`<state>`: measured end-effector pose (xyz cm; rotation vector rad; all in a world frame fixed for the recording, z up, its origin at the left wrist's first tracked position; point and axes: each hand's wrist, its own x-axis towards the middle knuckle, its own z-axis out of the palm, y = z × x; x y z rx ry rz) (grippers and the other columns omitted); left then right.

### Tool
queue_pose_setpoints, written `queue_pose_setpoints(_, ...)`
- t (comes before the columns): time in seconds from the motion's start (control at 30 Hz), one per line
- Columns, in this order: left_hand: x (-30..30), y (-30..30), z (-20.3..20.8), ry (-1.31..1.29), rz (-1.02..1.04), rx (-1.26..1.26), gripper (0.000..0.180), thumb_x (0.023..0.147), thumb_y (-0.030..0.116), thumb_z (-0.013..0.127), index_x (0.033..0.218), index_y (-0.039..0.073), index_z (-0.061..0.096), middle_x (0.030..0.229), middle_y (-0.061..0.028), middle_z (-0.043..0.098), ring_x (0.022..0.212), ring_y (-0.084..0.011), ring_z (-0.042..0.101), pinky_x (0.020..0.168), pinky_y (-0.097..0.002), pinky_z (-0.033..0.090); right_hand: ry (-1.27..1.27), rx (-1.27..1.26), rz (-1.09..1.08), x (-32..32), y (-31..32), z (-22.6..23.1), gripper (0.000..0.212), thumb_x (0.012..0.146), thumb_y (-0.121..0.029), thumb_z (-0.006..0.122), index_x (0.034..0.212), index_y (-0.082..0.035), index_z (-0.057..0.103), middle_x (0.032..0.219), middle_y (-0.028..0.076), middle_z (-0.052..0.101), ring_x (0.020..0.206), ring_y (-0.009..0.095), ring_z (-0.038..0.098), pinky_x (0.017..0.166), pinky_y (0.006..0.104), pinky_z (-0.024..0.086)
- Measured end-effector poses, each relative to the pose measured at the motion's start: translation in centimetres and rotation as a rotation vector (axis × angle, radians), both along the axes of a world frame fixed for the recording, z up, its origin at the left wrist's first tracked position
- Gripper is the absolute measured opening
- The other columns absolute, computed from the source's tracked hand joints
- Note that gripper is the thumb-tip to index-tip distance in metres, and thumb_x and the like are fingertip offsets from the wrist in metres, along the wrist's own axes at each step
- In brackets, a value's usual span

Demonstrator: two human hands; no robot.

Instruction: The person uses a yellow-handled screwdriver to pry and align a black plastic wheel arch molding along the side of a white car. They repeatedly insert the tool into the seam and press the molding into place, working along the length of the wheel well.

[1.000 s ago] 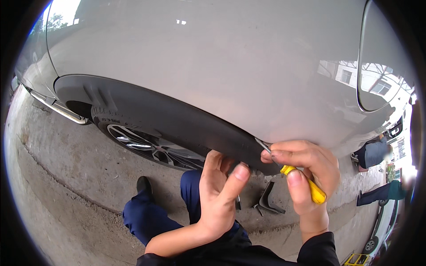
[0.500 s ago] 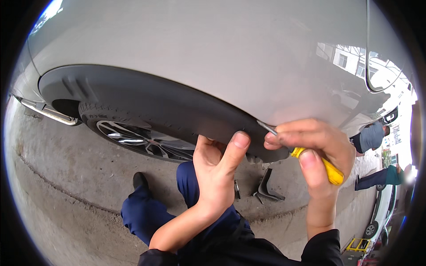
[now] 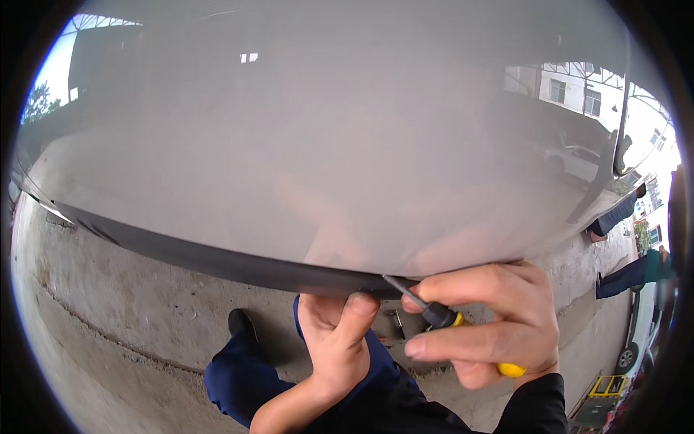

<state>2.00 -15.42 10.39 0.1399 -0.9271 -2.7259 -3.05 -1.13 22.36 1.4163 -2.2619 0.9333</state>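
A black plastic wheel arch trim (image 3: 210, 262) runs along the lower edge of a silver-grey car panel (image 3: 289, 137). My left hand (image 3: 336, 347) grips the trim's lower edge, thumb up in front and fingers partly hidden behind it. In my right hand (image 3: 506, 311) is a screwdriver (image 3: 437, 314) with a black and yellow handle. Its metal tip touches the seam where trim meets panel, a little right of my left thumb. The right index finger rests near the shaft, by the trim. The wheel is hidden below the trim.
My legs in dark blue trousers (image 3: 242, 376) are bent on the concrete floor (image 3: 152, 311). A small dark tool (image 3: 398, 324) lies on the floor between my hands. At the far right are two people, a parked car (image 3: 635, 340) and a yellow frame (image 3: 607, 386).
My view has shifted up and closer over the panel, so the wheel no longer shows. My right hand has turned and its grip on the screwdriver has changed; the left still holds the trim.
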Motion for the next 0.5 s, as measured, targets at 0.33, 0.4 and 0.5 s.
queue_pose_setpoints(0.33, 0.2, -0.3, -0.8, 0.008, -0.009, -0.034, 0.048, 0.089, 0.017, 0.074, 0.127, 0.000, 0.051, 0.118, -0.0079, 0.063, 0.110, -0.0187, 0.059, 0.099, -0.0352, 0.043, -0.040, -0.072, 0.117, -0.4, 0.5, -1.1, 0.032, 0.075, -0.006, 0.067, 0.105, -0.010, 0.075, 0.099, 0.015, 0.069, 0.074, 0.023, 0.070, 0.069, 0.0323, 0.057)
queue_pose_setpoints(0.4, 0.2, -0.4, -0.7, -0.011, -0.024, -0.015, 0.048, 0.088, 0.017, 0.075, 0.126, 0.000, 0.052, 0.117, -0.0075, 0.063, 0.110, -0.0184, 0.059, 0.099, -0.0351, 0.043, -0.135, -0.145, 0.086, 0.3, 0.6, -2.2, 0.031, 0.077, -0.006, 0.067, 0.107, -0.010, 0.075, 0.102, 0.016, 0.070, 0.078, 0.026, 0.072, 0.073, 0.0329, 0.058)
queue_pose_setpoints(0.5, 0.0, -0.2, -0.5, -0.020, -0.032, -0.037, 0.048, 0.090, 0.026, 0.074, 0.125, 0.001, 0.052, 0.114, -0.0066, 0.063, 0.104, -0.0168, 0.060, 0.094, -0.0331, 0.045, -0.365, -0.352, 0.027, 1.3, 0.7, -3.7, 0.028, 0.082, -0.009, 0.067, 0.109, -0.006, 0.074, 0.106, 0.018, 0.071, 0.085, 0.028, 0.074, 0.077, 0.0337, 0.058)
